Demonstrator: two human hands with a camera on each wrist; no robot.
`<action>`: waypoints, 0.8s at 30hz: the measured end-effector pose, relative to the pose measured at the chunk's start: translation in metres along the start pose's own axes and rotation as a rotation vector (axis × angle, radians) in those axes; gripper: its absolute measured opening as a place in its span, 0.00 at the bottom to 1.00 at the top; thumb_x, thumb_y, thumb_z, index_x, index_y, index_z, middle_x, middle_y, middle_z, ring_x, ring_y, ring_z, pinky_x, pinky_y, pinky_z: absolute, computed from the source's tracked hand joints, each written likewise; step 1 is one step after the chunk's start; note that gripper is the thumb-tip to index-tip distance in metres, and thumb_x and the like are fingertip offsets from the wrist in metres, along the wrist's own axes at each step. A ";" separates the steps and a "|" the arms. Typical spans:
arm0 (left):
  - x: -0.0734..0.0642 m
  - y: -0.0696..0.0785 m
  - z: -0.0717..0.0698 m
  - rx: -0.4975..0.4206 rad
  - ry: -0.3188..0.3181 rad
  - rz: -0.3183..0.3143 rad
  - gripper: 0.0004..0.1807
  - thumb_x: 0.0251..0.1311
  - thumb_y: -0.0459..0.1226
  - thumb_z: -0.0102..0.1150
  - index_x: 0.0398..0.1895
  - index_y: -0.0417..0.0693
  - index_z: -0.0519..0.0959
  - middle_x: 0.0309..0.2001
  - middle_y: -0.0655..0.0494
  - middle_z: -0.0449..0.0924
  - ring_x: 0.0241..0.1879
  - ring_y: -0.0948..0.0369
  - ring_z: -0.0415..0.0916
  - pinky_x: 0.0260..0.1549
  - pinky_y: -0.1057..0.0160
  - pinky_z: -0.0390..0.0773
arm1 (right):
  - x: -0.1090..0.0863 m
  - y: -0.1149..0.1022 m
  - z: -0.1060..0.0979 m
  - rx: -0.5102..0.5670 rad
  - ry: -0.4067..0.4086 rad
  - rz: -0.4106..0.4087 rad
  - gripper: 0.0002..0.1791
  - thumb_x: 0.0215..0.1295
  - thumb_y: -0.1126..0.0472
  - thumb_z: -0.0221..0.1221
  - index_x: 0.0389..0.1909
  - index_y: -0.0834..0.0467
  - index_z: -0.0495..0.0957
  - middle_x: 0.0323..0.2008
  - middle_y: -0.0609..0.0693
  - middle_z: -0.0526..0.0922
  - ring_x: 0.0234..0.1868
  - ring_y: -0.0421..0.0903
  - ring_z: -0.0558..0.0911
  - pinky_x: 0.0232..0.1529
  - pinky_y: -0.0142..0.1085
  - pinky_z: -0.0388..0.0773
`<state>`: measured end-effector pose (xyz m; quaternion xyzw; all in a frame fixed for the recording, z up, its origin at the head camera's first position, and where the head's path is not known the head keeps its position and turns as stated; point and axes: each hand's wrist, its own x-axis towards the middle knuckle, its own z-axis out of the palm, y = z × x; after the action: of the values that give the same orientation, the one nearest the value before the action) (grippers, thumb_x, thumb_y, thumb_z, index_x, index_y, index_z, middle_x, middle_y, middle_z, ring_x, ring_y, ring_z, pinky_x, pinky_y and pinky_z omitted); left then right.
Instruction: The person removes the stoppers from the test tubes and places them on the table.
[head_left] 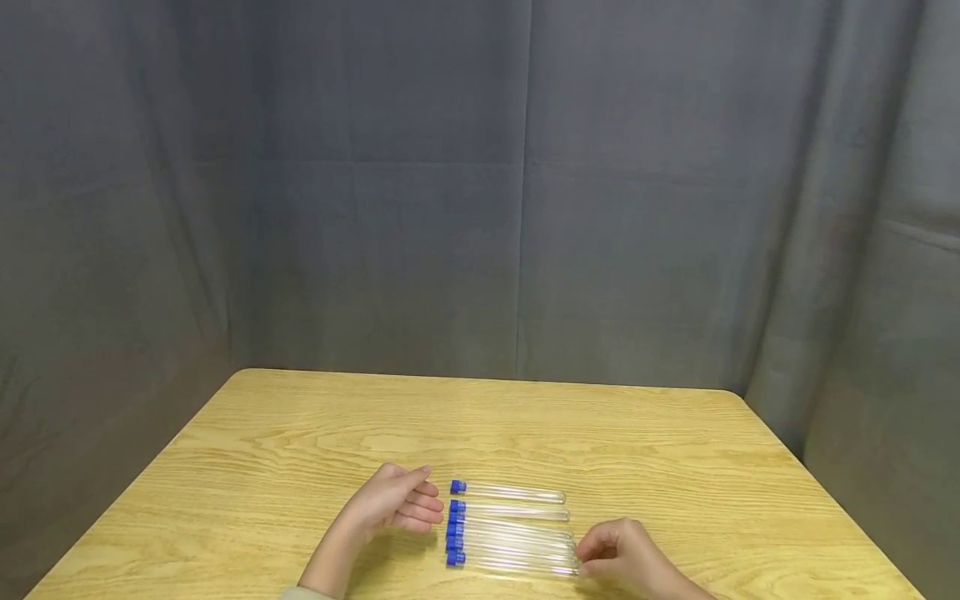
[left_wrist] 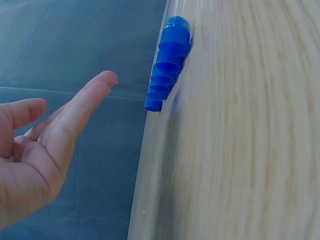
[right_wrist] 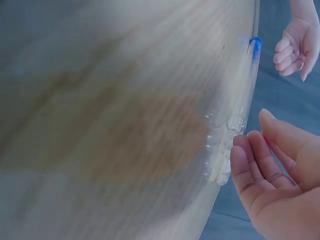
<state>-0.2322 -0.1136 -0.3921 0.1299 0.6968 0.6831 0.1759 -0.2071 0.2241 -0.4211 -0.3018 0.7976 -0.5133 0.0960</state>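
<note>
Several clear test tubes (head_left: 517,493) with blue caps (head_left: 456,530) lie side by side on the wooden table, capped ends to the left. The farthest two sit slightly apart from the closely packed nearer ones. My left hand (head_left: 401,504) is held just left of the caps, palm toward them, its fingers extended and touching nothing. At the rounded ends of the nearer tubes is my right hand (head_left: 618,552), fingers bent loosely with a gap to the thumb. In the right wrist view its fingertips are close beside the tube ends (right_wrist: 220,170); whether they touch is unclear.
The wood-grain table (head_left: 300,425) has rounded far corners. Grey curtains (head_left: 390,208) hang behind it and along both sides.
</note>
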 end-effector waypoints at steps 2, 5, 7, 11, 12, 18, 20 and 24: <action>0.000 0.000 0.000 -0.001 0.005 -0.001 0.27 0.68 0.40 0.38 0.43 0.14 0.65 0.32 0.36 0.78 0.31 0.49 0.80 0.30 0.58 0.80 | 0.001 -0.001 0.001 0.000 -0.001 0.016 0.06 0.51 0.72 0.60 0.29 0.73 0.76 0.27 0.62 0.80 0.28 0.39 0.79 0.30 0.28 0.78; 0.000 -0.001 0.000 -0.001 0.013 -0.003 0.27 0.68 0.40 0.38 0.43 0.14 0.65 0.32 0.35 0.78 0.31 0.49 0.80 0.30 0.58 0.80 | 0.002 -0.004 0.003 -0.011 -0.002 0.051 0.06 0.50 0.71 0.61 0.28 0.71 0.77 0.26 0.59 0.80 0.27 0.38 0.78 0.30 0.29 0.78; 0.000 -0.001 0.000 0.003 0.020 -0.005 0.27 0.68 0.40 0.38 0.43 0.14 0.65 0.32 0.35 0.78 0.31 0.49 0.80 0.30 0.59 0.80 | 0.002 -0.005 0.004 -0.020 -0.003 0.071 0.07 0.49 0.70 0.62 0.28 0.70 0.77 0.26 0.57 0.80 0.26 0.38 0.78 0.30 0.29 0.78; -0.001 -0.003 0.000 0.010 0.030 -0.008 0.27 0.67 0.41 0.39 0.42 0.15 0.66 0.32 0.34 0.78 0.31 0.49 0.80 0.30 0.59 0.80 | 0.002 -0.006 0.005 -0.062 -0.011 0.069 0.07 0.47 0.70 0.64 0.28 0.68 0.77 0.27 0.54 0.80 0.27 0.38 0.78 0.31 0.29 0.78; -0.001 -0.003 0.000 0.011 0.031 -0.008 0.27 0.67 0.41 0.39 0.42 0.15 0.66 0.32 0.34 0.78 0.31 0.49 0.80 0.30 0.59 0.80 | 0.002 -0.006 0.006 -0.069 -0.014 0.064 0.07 0.47 0.70 0.64 0.28 0.68 0.77 0.27 0.54 0.80 0.26 0.38 0.78 0.30 0.29 0.78; 0.001 -0.007 -0.001 0.001 0.022 -0.014 0.28 0.68 0.42 0.38 0.42 0.15 0.66 0.31 0.35 0.78 0.31 0.49 0.80 0.30 0.58 0.80 | 0.004 -0.005 0.007 -0.082 -0.034 0.066 0.06 0.47 0.70 0.64 0.27 0.66 0.78 0.26 0.52 0.80 0.25 0.38 0.78 0.28 0.27 0.77; 0.001 -0.008 -0.001 0.000 0.015 -0.019 0.30 0.68 0.44 0.37 0.42 0.15 0.66 0.31 0.35 0.78 0.31 0.49 0.80 0.30 0.58 0.80 | 0.004 -0.005 0.007 -0.076 -0.041 0.078 0.06 0.47 0.70 0.64 0.27 0.66 0.78 0.26 0.52 0.80 0.24 0.38 0.78 0.28 0.28 0.77; 0.002 -0.010 -0.001 -0.005 0.010 -0.030 0.33 0.68 0.48 0.36 0.42 0.15 0.65 0.31 0.36 0.78 0.31 0.49 0.80 0.30 0.57 0.80 | 0.003 -0.006 0.009 -0.059 -0.065 0.123 0.05 0.47 0.72 0.63 0.28 0.66 0.79 0.26 0.53 0.80 0.24 0.39 0.77 0.27 0.29 0.77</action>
<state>-0.2341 -0.1142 -0.4024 0.1155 0.6979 0.6827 0.1829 -0.2035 0.2141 -0.4196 -0.2713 0.8259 -0.4728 0.1444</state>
